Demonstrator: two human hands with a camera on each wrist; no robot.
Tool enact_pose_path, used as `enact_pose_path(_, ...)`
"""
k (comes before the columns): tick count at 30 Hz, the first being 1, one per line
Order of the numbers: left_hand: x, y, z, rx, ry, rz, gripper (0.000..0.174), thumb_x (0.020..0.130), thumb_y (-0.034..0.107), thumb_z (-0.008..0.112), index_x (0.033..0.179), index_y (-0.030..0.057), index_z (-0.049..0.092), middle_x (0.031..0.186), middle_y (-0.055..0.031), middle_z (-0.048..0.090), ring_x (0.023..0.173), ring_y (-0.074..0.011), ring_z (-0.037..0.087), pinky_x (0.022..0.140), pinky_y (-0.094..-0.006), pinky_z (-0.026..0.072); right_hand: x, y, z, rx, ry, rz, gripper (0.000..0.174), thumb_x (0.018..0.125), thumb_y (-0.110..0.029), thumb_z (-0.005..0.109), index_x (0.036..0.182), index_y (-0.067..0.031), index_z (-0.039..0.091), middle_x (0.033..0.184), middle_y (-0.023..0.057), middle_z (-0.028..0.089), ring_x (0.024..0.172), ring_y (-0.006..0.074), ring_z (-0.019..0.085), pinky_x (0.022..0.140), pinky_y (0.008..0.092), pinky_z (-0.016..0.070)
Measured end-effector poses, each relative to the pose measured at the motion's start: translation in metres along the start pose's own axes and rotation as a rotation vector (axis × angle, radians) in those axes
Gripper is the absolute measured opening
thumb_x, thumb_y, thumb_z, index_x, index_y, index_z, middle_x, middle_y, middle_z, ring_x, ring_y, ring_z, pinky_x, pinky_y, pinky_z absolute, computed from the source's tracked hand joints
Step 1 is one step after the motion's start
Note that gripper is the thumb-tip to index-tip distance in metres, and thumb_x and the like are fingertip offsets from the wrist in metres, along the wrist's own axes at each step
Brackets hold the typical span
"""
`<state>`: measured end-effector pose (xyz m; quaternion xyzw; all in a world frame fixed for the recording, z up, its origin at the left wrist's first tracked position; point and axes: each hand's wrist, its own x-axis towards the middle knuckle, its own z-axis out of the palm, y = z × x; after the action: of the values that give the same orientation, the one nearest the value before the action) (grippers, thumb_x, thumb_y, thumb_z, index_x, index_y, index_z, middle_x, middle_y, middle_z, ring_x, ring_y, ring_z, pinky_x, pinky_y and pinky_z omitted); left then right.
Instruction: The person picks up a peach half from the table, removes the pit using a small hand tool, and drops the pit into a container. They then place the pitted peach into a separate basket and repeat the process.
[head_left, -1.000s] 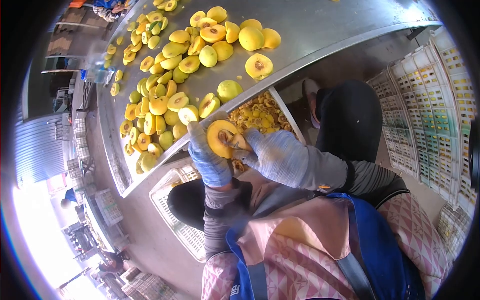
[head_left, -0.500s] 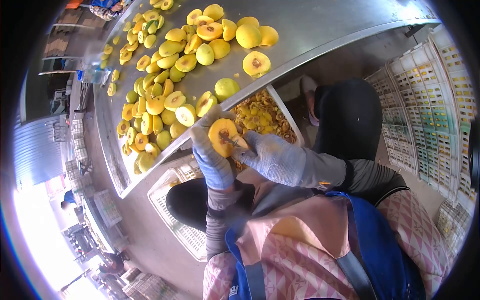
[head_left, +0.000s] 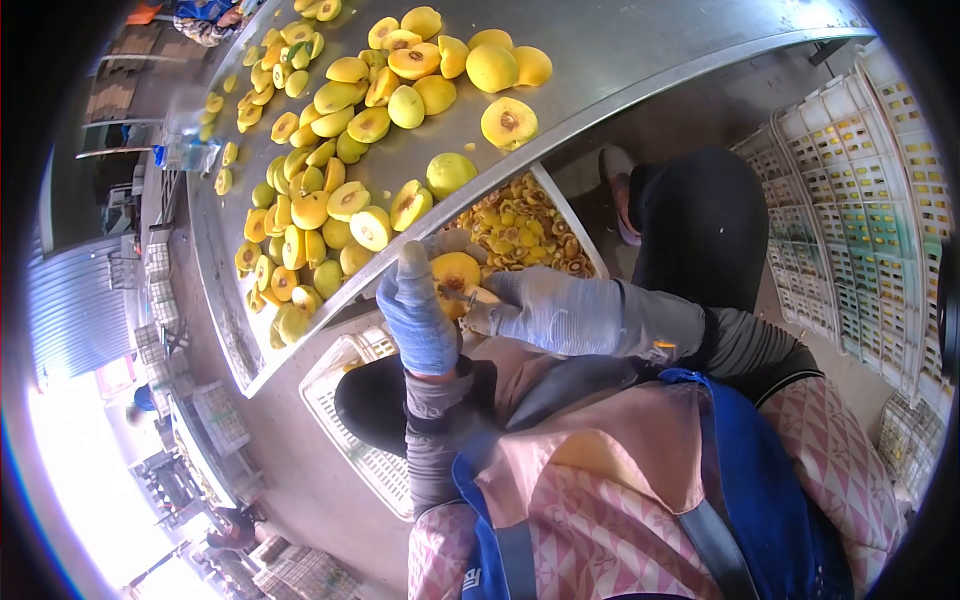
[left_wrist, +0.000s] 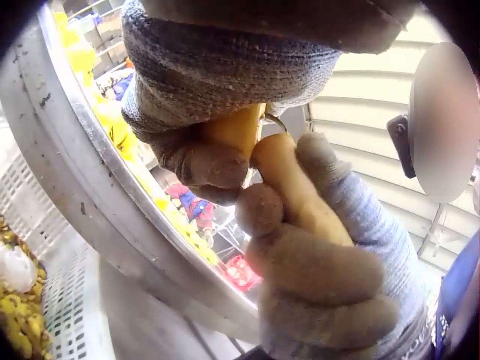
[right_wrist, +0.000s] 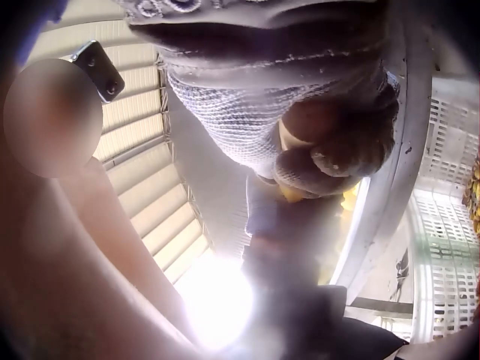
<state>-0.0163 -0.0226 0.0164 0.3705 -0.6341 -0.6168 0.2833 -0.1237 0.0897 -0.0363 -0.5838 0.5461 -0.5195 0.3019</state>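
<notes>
My left hand point(head_left: 418, 312), in a blue-grey knit glove, holds a yellow peach half point(head_left: 456, 270) with its cut face turned up. Gloved as well, my right hand point(head_left: 555, 312) grips the tan handle point(left_wrist: 304, 191) of a pitting tool. Its thin curved metal blade point(left_wrist: 276, 122) meets the peach at the cut side, as the left wrist view shows. Both hands are close together, just off the metal table's near edge. In the right wrist view, fingers point(right_wrist: 349, 154) wrap the handle and mostly hide the peach.
Many halved peaches point(head_left: 350, 200) lie on the metal table point(head_left: 620, 60). Below its edge, a bin holds pits and scraps point(head_left: 515, 230). White crates point(head_left: 830, 210) stand at right, and another crate point(head_left: 350, 440) sits on the floor by the left knee.
My right hand has turned at the wrist and shifted slightly lower, with the tool still at the peach. The peach half has tilted a little in my left hand.
</notes>
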Motion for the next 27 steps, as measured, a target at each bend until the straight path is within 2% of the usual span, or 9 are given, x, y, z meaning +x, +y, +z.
enact_pose_path(3, 0.0, 0.003, -0.003, 0.068, -0.043, 0.033, 0.067, 0.1, 0.057, 0.043, 0.099, -0.0053, 0.069, 0.082, -0.0094, 0.069, 0.074, -0.0166, 0.063, 0.068, -0.0282, 0.0514, 0.005, -0.012, -0.012, 0.471, -0.095, 0.252, 0.043, 0.099, -0.047, 0.055, 0.104, -0.0054, 0.063, 0.059, 0.0038, 0.054, 0.049, 0.0204, 0.057, 0.048, 0.0346, 0.0468)
enact_pose_path(5, 0.002, 0.003, -0.007, 0.089, -0.084, 0.037, 0.068, 0.1, 0.058, 0.043, 0.099, -0.0049, 0.069, 0.084, -0.0088, 0.069, 0.075, -0.0165, 0.063, 0.07, -0.0287, 0.0512, 0.009, -0.017, -0.031, 1.037, -0.429, 0.789, 0.038, 0.098, -0.044, 0.059, 0.092, -0.0067, 0.063, 0.071, 0.0009, 0.06, 0.058, 0.0109, 0.059, 0.05, 0.0232, 0.048)
enact_pose_path(11, 0.003, -0.01, -0.006, 0.072, -0.083, 0.23, 0.071, 0.095, 0.063, 0.05, 0.122, -0.003, 0.056, 0.103, -0.0145, 0.067, 0.093, -0.0195, 0.063, 0.086, -0.033, 0.0518, 0.014, -0.043, -0.046, 1.397, -0.215, 0.853, 0.034, 0.093, -0.041, 0.068, 0.089, -0.0075, 0.062, 0.057, -0.0024, 0.052, 0.039, 0.0077, 0.048, 0.035, 0.0198, 0.0377)
enact_pose_path(18, -0.014, -0.015, 0.005, 0.016, 0.081, 0.239, 0.057, 0.101, 0.049, 0.05, 0.122, -0.0027, 0.058, 0.101, -0.0125, 0.069, 0.09, -0.0176, 0.062, 0.079, -0.0293, 0.0498, 0.011, -0.028, -0.041, 1.428, -0.417, 0.821, 0.042, 0.095, -0.047, 0.063, 0.089, -0.0052, 0.061, 0.053, -0.0026, 0.049, 0.033, 0.0086, 0.044, 0.028, 0.0209, 0.0308)
enact_pose_path(21, -0.01, -0.022, 0.0, 0.132, 0.144, 0.267, 0.052, 0.1, 0.045, 0.052, 0.12, -0.0024, 0.06, 0.101, -0.0113, 0.068, 0.089, -0.0164, 0.062, 0.079, -0.0287, 0.0492, 0.011, -0.009, -0.027, 1.401, -0.493, 0.804, 0.044, 0.096, -0.047, 0.061, 0.092, -0.0033, 0.06, 0.054, 0.0039, 0.054, 0.037, 0.0162, 0.051, 0.033, 0.0275, 0.0395)
enact_pose_path(23, -0.009, -0.024, -0.002, 0.183, 0.187, 0.238, 0.049, 0.1, 0.042, 0.053, 0.12, -0.0023, 0.061, 0.1, -0.0102, 0.068, 0.088, -0.0153, 0.062, 0.078, -0.0279, 0.0491, 0.008, 0.002, -0.002, 0.319, 0.113, 0.203, 0.04, 0.096, -0.042, 0.06, 0.094, -0.0016, 0.059, 0.061, 0.0125, 0.06, 0.049, 0.0275, 0.061, 0.046, 0.0379, 0.0492)
enact_pose_path(24, -0.01, -0.025, -0.003, 0.235, 0.228, 0.203, 0.047, 0.1, 0.04, 0.054, 0.12, -0.0023, 0.062, 0.1, -0.0091, 0.068, 0.087, -0.0141, 0.061, 0.077, -0.0272, 0.0489, 0.006, -0.002, -0.001, 0.323, 0.113, 0.204, 0.04, 0.096, -0.042, 0.06, 0.094, -0.0016, 0.059, 0.061, 0.0125, 0.06, 0.049, 0.0275, 0.061, 0.046, 0.0379, 0.0492)
enact_pose_path(26, -0.009, -0.025, 0.001, 0.216, 0.235, 0.216, 0.046, 0.101, 0.039, 0.054, 0.119, -0.0023, 0.062, 0.099, -0.0083, 0.067, 0.086, -0.0132, 0.061, 0.076, -0.0263, 0.0486, 0.001, -0.011, -0.004, -0.278, 0.155, 0.085, 0.036, 0.097, -0.037, 0.059, 0.099, -0.0012, 0.059, 0.07, 0.0186, 0.064, 0.063, 0.0362, 0.065, 0.059, 0.0454, 0.0523)
enact_pose_path(27, -0.008, -0.025, 0.003, 0.19, 0.236, 0.233, 0.045, 0.101, 0.038, 0.054, 0.119, -0.0024, 0.063, 0.099, -0.0075, 0.067, 0.084, -0.0123, 0.06, 0.075, -0.0254, 0.0484, 0.0, -0.01, -0.003, -0.241, 0.155, 0.061, 0.032, 0.097, -0.034, 0.058, 0.104, -0.0036, 0.061, 0.073, 0.0184, 0.065, 0.064, 0.0373, 0.065, 0.057, 0.046, 0.052)
